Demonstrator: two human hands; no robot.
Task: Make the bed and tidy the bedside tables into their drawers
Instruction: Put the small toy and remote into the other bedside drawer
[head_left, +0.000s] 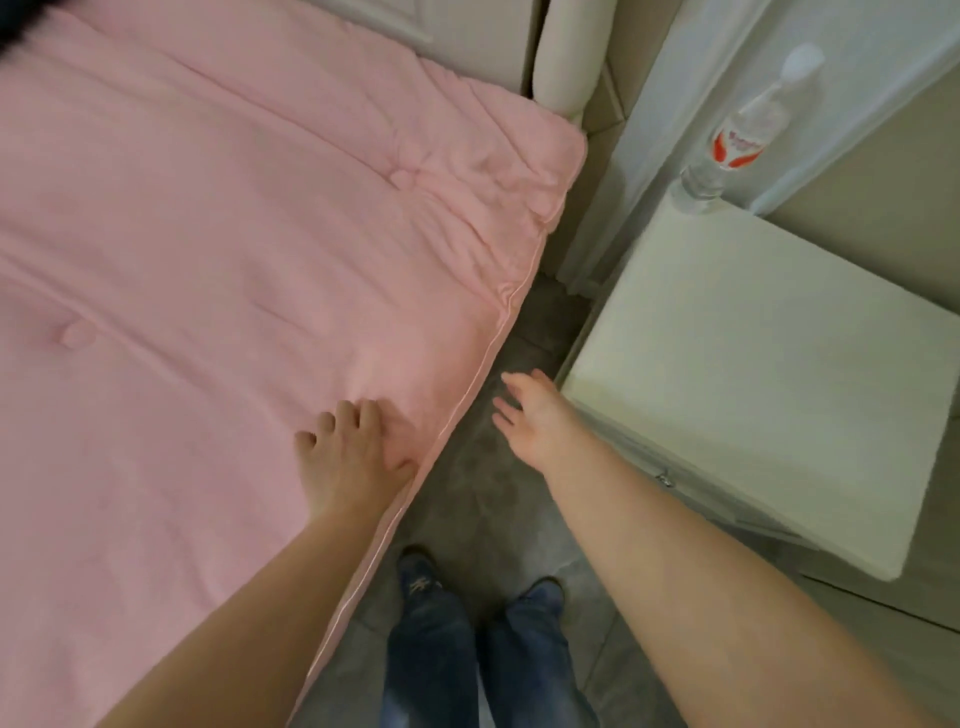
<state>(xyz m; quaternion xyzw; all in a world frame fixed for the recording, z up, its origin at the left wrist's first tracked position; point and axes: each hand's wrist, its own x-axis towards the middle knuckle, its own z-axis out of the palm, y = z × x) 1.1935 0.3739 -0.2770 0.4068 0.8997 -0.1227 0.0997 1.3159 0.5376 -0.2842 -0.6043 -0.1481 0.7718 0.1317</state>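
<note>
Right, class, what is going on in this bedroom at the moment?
A person stands beside a bed. Their left hand rests on the pink quilt near its edge, fingers bent against the fabric. Their right hand hangs open over the floor, holding nothing. A plastic bottle stands on the bedside table.

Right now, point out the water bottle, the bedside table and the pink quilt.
water bottle (740, 139), head view, on its red and white label.
bedside table (769, 374), head view, on the bare white top.
pink quilt (218, 249), head view, on the flat middle of its surface.
</note>
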